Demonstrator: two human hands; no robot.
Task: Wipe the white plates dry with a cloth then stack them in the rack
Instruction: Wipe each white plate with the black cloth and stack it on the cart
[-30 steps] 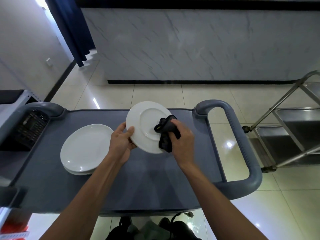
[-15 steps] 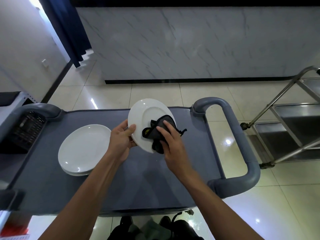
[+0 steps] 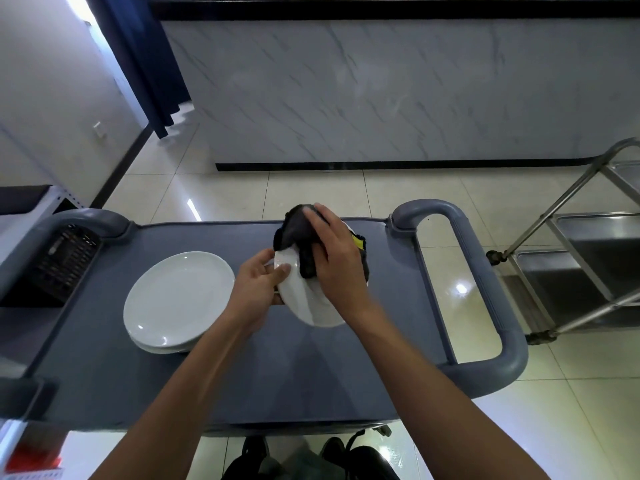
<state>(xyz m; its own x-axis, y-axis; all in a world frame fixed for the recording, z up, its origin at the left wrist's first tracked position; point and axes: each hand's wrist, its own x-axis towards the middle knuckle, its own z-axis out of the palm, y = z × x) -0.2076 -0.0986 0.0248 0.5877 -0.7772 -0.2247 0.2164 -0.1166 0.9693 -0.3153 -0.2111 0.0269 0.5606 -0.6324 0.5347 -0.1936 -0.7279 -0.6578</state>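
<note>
White plate [image 3: 304,299] in left hand [image 3: 258,284], right hand [image 3: 334,258] pressing cloth [image 3: 294,226]

Head view: plate held over cart top, cloth pressed on it.

Left hand [image 3: 258,285] grips the left rim of a tilted white plate [image 3: 304,299]; right hand [image 3: 334,259] lies flat over a dark cloth [image 3: 298,233] covering the plate's far half, near the far edge of the grey cart top [image 3: 311,368]. Stack of white plates [image 3: 178,301] rests toward the left end. Steel trolley [image 3: 588,258] stands off the right end.
</note>
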